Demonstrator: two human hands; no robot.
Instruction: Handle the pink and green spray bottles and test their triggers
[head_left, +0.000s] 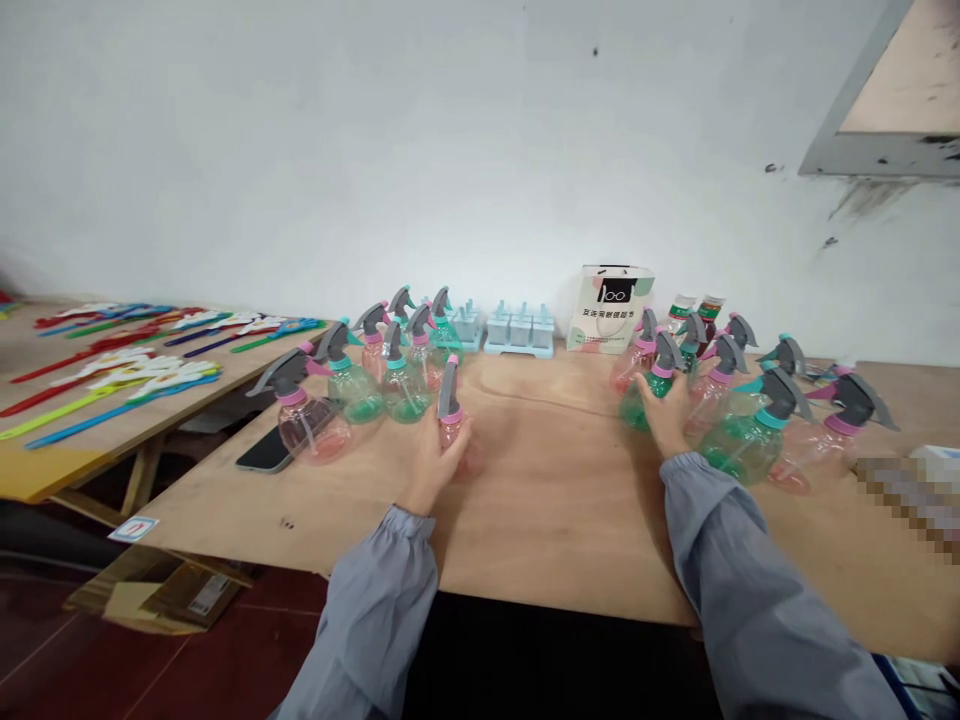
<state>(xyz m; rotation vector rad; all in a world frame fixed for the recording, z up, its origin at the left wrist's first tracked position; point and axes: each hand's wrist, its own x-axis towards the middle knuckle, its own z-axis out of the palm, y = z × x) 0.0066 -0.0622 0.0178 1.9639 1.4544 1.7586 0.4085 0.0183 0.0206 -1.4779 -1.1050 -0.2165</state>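
Clear spray bottles with grey trigger heads stand upright in two groups on a wooden table (540,500). My left hand (437,455) is wrapped round a pink spray bottle (451,425) at the near right of the left group. Over at the right group, my right hand (666,408) holds a green spray bottle (636,408) below its pink collar. Near my left hand are a green bottle (406,392) and a pink bottle (315,432). Beside my right hand stand another pink bottle (706,400) and a large green one (742,445).
Light blue moulds (519,332) and a printed paper bag (609,310) stand by the wall. A phone (266,450) lies at the left. Colourful flat strips (120,410) cover a second table. Cardboard (187,595) is on the floor.
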